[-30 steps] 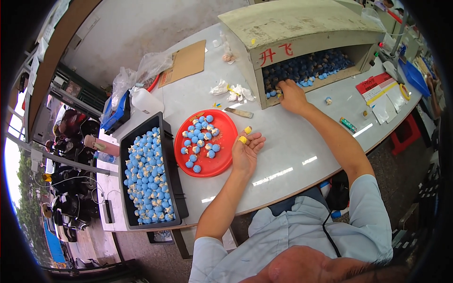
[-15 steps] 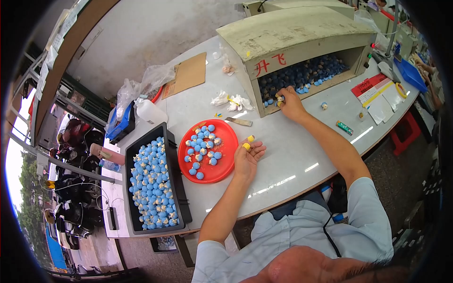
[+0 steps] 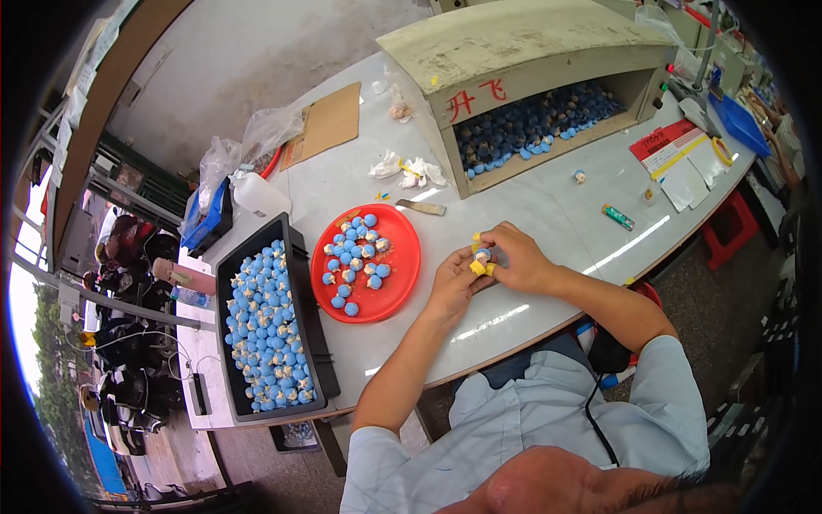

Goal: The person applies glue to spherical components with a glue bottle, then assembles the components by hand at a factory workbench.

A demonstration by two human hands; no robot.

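In front of me, right of the red round plate [image 3: 392, 287], my two hands meet over the table. A small blue-and-cream ball [image 3: 483, 255] is between the fingertips. My left hand [image 3: 450, 284] has its fingers closed on the ball's near side, and my right hand [image 3: 522, 261] pinches it from the right. Yellow covers [image 3: 478, 267] wrap several fingertips. Fingers partly hide the ball. On the plate lie several similar balls [image 3: 347, 248]. A beige box [image 3: 514, 51] stands beyond my hands, its front opening holding many blue pieces [image 3: 531, 128].
A black tray [image 3: 324, 368] full of blue-and-cream balls stands left of the plate. Behind the plate lie a flat scraper [image 3: 421, 207] and crumpled white tissue [image 3: 415, 173]. One loose ball [image 3: 580, 176] and a green tube [image 3: 617, 218] lie to the right.
My right hand has come back from the box's opening to my left hand, bringing a ball. My left hand has turned from palm-up and its fingers have closed in. The view has shifted slightly.
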